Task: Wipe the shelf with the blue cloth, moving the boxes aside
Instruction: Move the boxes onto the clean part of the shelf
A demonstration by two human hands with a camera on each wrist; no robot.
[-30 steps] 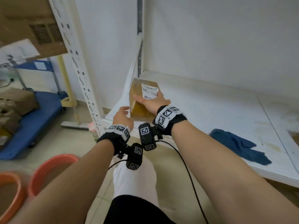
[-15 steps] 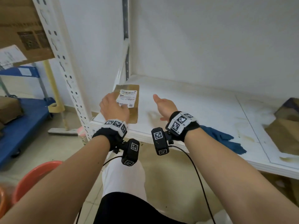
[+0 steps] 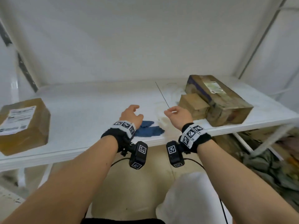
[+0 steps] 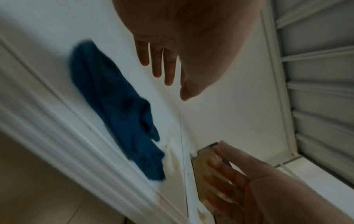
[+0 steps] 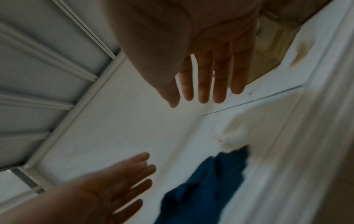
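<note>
The blue cloth (image 3: 149, 130) (image 4: 118, 109) (image 5: 203, 186) lies crumpled near the front edge of the white shelf (image 3: 90, 110). My left hand (image 3: 131, 116) hovers just above and behind the cloth, fingers straight, holding nothing. My right hand (image 3: 177, 115) is in the air to the cloth's right, also empty with relaxed fingers. A labelled brown box (image 3: 22, 125) sits at the shelf's far left. At the right stand a small brown box (image 3: 193, 104) and a larger taped box (image 3: 218, 99), close to my right hand.
Yellowish stains (image 3: 161, 117) mark the shelf beside the cloth, near a seam (image 3: 162, 96) between the shelf panels. Below the shelf at the right lie cardboard and grey clutter (image 3: 262, 164). The white wall (image 3: 145, 38) closes off the back.
Both hands have left the labelled box, which now stands at the shelf's left end. My view and hands have swung right, to the blue cloth and the right-hand boxes.
</note>
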